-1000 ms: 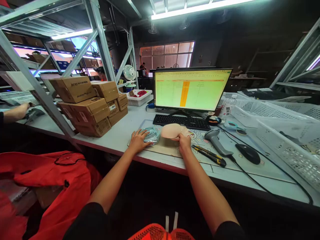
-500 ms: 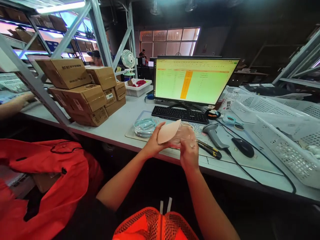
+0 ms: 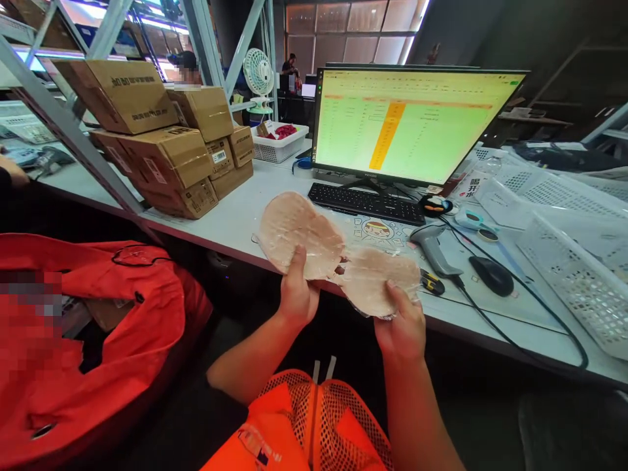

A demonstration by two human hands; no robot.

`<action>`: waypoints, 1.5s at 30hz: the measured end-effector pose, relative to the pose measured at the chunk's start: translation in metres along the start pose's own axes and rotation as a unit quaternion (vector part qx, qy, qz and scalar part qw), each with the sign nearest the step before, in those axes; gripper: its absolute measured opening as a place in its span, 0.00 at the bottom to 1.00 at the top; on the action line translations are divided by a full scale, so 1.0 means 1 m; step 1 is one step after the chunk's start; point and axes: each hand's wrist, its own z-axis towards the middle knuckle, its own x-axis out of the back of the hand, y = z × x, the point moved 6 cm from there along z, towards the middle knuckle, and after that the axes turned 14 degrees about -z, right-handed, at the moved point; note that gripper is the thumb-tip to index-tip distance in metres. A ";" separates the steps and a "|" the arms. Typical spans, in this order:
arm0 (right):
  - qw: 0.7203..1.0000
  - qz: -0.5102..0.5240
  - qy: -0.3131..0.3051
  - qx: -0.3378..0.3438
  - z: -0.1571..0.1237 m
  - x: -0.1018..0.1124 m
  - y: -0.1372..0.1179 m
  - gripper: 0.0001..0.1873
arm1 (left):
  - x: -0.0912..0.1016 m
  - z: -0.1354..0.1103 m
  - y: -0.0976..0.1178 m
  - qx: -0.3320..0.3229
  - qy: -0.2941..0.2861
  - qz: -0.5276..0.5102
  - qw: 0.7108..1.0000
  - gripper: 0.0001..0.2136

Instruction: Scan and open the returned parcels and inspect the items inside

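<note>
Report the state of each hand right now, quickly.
Left hand: closed on the left beige pad, thumb over its lower edge.
Right hand: closed on the right beige pad, thumb on top.

We see a dim room; the monitor (image 3: 412, 124) glows bright, edges bend, and far corners stay dark.

A warehouse packing station: stacked cardboard boxes (image 3: 161, 150) stand up and left of the hands' grip, under steel shelving (image 3: 73, 137); a spreadsheet monitor (image 3: 409, 124), a barcode scanner (image 3: 434, 248) and white plastic baskets (image 3: 569, 275) crowd the tabletop (image 3: 235, 222) beyond and right.
</note>
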 end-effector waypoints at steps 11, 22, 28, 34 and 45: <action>0.999 -0.004 0.014 0.035 -0.012 0.006 -0.003 0.29 | -0.011 -0.019 0.006 0.023 -0.009 -0.019 1.000 0.23; 0.997 -0.009 -0.041 0.063 -0.022 -0.001 -0.014 0.31 | -0.009 -0.023 0.012 -0.001 -0.011 -0.024 1.000 0.26; 0.995 -0.027 -0.060 0.079 -0.022 -0.001 -0.017 0.31 | -0.007 -0.025 0.011 -0.011 0.000 -0.014 1.000 0.29; 0.986 -0.080 0.015 0.145 -0.002 0.007 -0.015 0.30 | 0.011 -0.006 0.015 -0.184 -0.081 0.220 0.955 0.30; 0.977 -0.046 -0.206 0.008 0.001 -0.029 0.003 0.46 | -0.002 0.011 -0.026 -0.164 -0.422 0.677 0.581 0.50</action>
